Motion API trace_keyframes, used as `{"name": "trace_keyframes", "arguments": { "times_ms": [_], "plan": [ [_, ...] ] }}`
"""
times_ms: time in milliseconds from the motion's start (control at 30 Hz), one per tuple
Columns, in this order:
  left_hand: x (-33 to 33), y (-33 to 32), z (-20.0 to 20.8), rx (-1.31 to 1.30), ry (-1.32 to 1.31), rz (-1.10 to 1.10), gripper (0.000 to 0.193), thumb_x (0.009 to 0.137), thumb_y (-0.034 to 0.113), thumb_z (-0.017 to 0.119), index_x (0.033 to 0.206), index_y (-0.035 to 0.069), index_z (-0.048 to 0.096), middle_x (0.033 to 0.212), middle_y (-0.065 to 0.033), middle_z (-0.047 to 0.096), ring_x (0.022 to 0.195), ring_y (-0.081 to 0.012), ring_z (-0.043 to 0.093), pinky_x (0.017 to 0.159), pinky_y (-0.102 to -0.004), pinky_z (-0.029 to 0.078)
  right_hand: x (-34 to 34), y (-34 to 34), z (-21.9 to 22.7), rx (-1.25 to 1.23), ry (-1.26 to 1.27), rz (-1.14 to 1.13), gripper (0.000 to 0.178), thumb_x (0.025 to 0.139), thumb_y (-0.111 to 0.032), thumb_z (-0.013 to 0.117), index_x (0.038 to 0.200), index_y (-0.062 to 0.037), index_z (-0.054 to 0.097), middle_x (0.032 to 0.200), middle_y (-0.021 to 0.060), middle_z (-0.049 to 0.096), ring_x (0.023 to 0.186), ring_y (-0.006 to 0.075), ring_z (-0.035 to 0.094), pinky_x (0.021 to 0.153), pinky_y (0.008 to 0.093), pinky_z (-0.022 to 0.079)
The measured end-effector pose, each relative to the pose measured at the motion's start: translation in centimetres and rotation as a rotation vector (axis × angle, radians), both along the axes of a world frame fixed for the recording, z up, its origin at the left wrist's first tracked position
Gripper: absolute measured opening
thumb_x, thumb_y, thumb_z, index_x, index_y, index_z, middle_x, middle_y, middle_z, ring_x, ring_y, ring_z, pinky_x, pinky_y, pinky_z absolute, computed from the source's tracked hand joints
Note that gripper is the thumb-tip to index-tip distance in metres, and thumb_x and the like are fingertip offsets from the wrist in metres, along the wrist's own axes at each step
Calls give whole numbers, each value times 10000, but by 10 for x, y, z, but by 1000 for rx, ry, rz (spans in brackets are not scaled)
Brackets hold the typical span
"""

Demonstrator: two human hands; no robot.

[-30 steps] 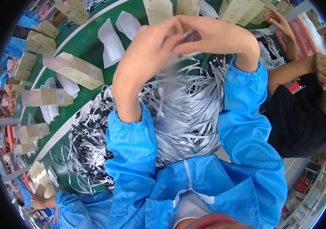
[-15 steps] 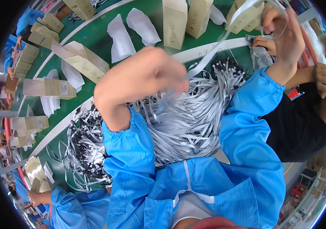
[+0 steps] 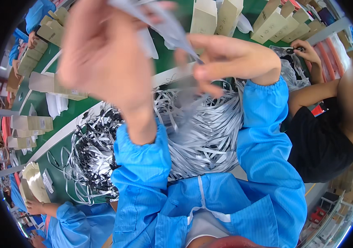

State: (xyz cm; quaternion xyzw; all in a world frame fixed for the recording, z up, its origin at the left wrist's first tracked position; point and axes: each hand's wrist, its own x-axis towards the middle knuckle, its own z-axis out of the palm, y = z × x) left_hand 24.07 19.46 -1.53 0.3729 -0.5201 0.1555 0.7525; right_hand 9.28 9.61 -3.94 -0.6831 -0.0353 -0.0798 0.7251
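Risks, left to right. The dark heap spreads in loose loops over the tabletop; a sleeve passing low could probably snag one. The left hand is raised and blurred, its fingers close about the upper part of the strap; whether they pinch it cannot be determined. If that grip is slack, the strap may slip or twist. The strap slants down between the hands, its lower end beside the thumb of the right hand. The right fingers are bent, thumb apart from a blurred forefinger; a firm pinch cannot be confirmed. Should the lower end drop into the pale heap, tangling is likely, since the bands there cross closely.

Materials, left to right. Carton: beige board, box-shaped, flaps raised. Dark heap: pale bands mixed with small black ends. Strap: flat, thin, whitish, apparently flexible. Pale heap: smooth, slightly glossy, grey-white ribbons, curved in bundles. Bag: clear, crumpled film.
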Motion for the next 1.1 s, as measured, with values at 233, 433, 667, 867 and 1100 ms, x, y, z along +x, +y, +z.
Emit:
{"name": "trace_keyframes", "arguments": {
  "times_ms": [233,433,667,867,1100],
  "plan": [
    [70,42,6,610,-29,94,362,824,53,713,1183,22,680,1044,-152,744,838,-240,730,732,-302,562,-79,-47,5,114,-6,-218,212,1033,-231,574,1029,-31,644,715,20,555,562,67,467,568,219,415],
    [24,2,-26,681,-586,-62,790,839,170,816,1490,75,378,1081,-161,722,909,-162,690,783,-255,523,-64,-25,7,-763,-139,-556,245,1072,-212,465,906,-41,521,823,-4,466,729,81,407,684,234,329],
    [-28,-40,-59,806,-140,-848,836,854,214,800,1497,27,300,1278,-186,535,1100,-245,595,925,-340,469,-53,-16,1,-764,-11,-657,226,1053,-207,523,919,-27,551,836,-19,508,742,92,421,673,219,317],
    [-10,-67,-58,1399,-507,-1126,540,987,359,636,1378,15,497,1008,-130,727,892,-219,702,781,-270,533,-88,-37,7,-523,-120,-1154,313,1033,-255,560,1149,32,612,803,79,648,711,171,596,643,281,469],
    [-26,-71,-59,585,723,-1238,532,1085,413,356,1360,-16,507,1102,-122,720,933,-228,711,797,-214,540,-74,-30,7,-472,-156,-966,180,978,-130,645,1094,8,647,920,77,703,827,106,668,740,252,529]
  ]
}}
